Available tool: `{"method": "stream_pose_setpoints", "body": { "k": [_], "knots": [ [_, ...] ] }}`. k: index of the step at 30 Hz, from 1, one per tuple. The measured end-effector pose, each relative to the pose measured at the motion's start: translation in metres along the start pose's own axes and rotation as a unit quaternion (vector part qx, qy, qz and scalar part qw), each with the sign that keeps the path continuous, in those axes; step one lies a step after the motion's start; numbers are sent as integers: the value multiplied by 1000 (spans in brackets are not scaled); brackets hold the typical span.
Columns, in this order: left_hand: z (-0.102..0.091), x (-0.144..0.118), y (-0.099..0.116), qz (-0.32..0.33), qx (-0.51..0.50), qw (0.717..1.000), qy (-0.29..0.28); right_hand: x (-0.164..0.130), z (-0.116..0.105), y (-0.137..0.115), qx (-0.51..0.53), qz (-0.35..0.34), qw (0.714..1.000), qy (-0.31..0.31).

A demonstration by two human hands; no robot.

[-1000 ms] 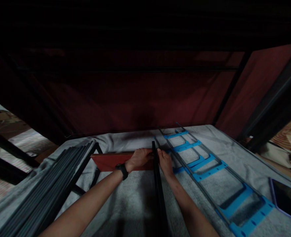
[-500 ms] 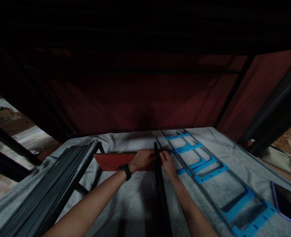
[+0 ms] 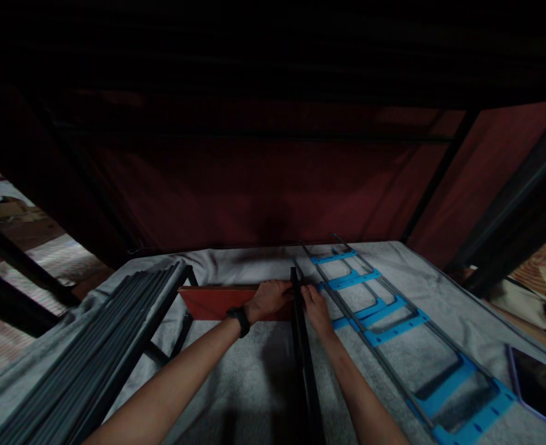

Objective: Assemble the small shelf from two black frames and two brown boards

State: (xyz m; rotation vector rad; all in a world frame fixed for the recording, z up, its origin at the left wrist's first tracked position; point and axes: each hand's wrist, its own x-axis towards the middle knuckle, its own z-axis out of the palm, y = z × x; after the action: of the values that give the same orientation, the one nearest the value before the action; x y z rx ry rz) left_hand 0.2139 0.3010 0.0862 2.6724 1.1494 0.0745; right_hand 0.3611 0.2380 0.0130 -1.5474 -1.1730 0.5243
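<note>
A narrow black metal bar (image 3: 303,364) runs from near my body forward, standing on edge. Against its left face is the right end of a reddish-brown board (image 3: 208,304), also upright on its long edge. My left hand (image 3: 269,298), with a dark watch on its wrist, reaches over the board's end, its fingers curled at the bar. From the opposite side my right hand (image 3: 315,304) presses bent fingers to the bar at about the same spot. Its fingertips are partly hidden, and any small part between them cannot be made out.
Dark grey tubes (image 3: 92,346) lie bundled over a black frame (image 3: 162,309) at left. Blue brackets (image 3: 388,334) joined by grey rods extend along the right. A phone (image 3: 539,386) rests on the grey cloth (image 3: 440,284) at far right. A dark red panel (image 3: 264,185) stands behind.
Both hands stay at the same place on the bar. My right fingers have shifted very slightly; the view has tilted a little.
</note>
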Motion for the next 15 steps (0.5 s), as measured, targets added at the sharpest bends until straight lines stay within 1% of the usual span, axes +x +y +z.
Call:
{"method": "stream_pose_setpoints", "body": {
  "k": [4, 8, 10, 12, 15],
  "knots": [
    [1, -1, -1, 11, 3, 1000, 3, 3, 2, -1, -31, 25, 999, -3],
    [2, -1, -2, 17, -6, 1000, 0, 1, 2, 2, 22, 33, 999, 10],
    [2, 0, -2, 18, -5, 1000, 3, 1, 2, 3, 43, 20, 999, -2],
    [3, 0, -2, 15, 1, 1000, 7, 2, 2, 1, 31, 15, 999, -12],
    [2, -1, -1, 13, 7, 1000, 4, 4, 0, -2, 12, 37, 999, -31]
  ]
}}
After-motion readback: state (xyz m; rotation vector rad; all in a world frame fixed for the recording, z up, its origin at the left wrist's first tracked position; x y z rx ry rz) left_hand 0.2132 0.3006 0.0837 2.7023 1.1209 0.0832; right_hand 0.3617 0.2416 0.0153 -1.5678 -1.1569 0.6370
